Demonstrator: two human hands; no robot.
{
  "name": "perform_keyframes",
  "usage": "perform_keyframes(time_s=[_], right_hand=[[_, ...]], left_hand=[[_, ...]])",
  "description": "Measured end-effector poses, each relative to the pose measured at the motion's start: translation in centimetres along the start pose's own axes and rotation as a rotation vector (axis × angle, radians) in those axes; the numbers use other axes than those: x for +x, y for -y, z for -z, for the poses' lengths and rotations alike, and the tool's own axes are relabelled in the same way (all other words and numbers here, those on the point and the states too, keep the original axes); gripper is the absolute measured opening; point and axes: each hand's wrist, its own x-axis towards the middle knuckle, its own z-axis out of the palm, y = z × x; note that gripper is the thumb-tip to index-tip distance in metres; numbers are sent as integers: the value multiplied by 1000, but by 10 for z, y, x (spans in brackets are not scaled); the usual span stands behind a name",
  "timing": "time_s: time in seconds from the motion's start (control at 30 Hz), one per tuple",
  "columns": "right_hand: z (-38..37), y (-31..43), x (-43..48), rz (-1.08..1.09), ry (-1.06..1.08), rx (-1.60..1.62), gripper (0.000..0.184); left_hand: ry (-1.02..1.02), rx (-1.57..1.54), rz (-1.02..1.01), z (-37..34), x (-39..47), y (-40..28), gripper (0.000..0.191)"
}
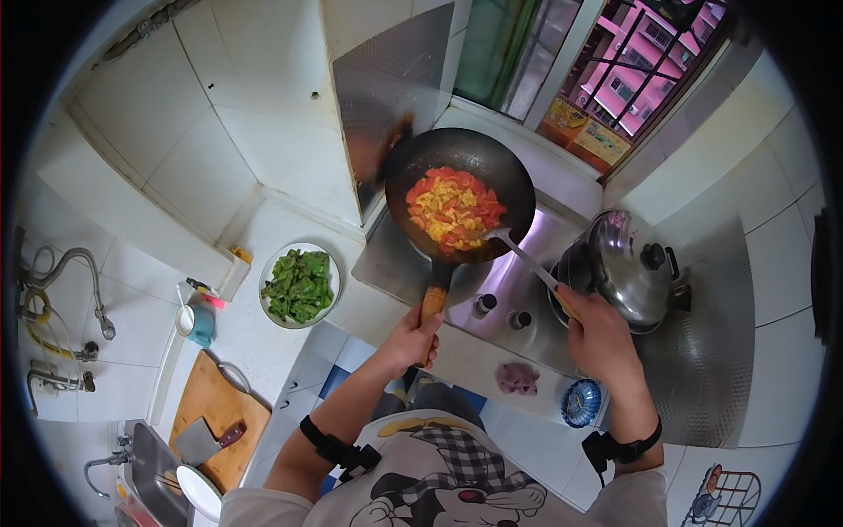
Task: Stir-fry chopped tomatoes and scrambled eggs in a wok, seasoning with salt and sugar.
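Observation:
A dark wok (481, 148) sits over the left side of the steel gas stove (467, 309). My left hand (411, 339) grips its wooden handle (433, 303). Inside lie red tomato pieces (484, 204) mixed with yellow scrambled egg (438, 204). In my right hand (602, 332) is a metal spatula (535, 267) with a wooden grip. Its blade rests in the wok at the lower right edge of the food.
Right of the wok stands a lidded steel pot (625, 270). A plate of green peppers (298, 286) is on the left counter. Farther left, a cleaver (197, 443) lies on a wooden cutting board (220, 398) beside a sink (155, 474). A purple cloth (517, 379) and blue glass dish (581, 403) sit along the front ledge.

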Motion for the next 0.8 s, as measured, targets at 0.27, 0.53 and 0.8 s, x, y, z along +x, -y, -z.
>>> perform_keyframes(time_s=[0.27,0.53,0.8], right_hand=[[-29,-2,72,-32,86,-74,42],[66,-34,137,-368,302,56,27],[-1,-25,164,-193,401,243,22]], left_hand=[[16,-7,-14,0,6,1,42],[-44,-2,-32,2,0,5,39],[-56,-20,-42,-5,1,2,40]])
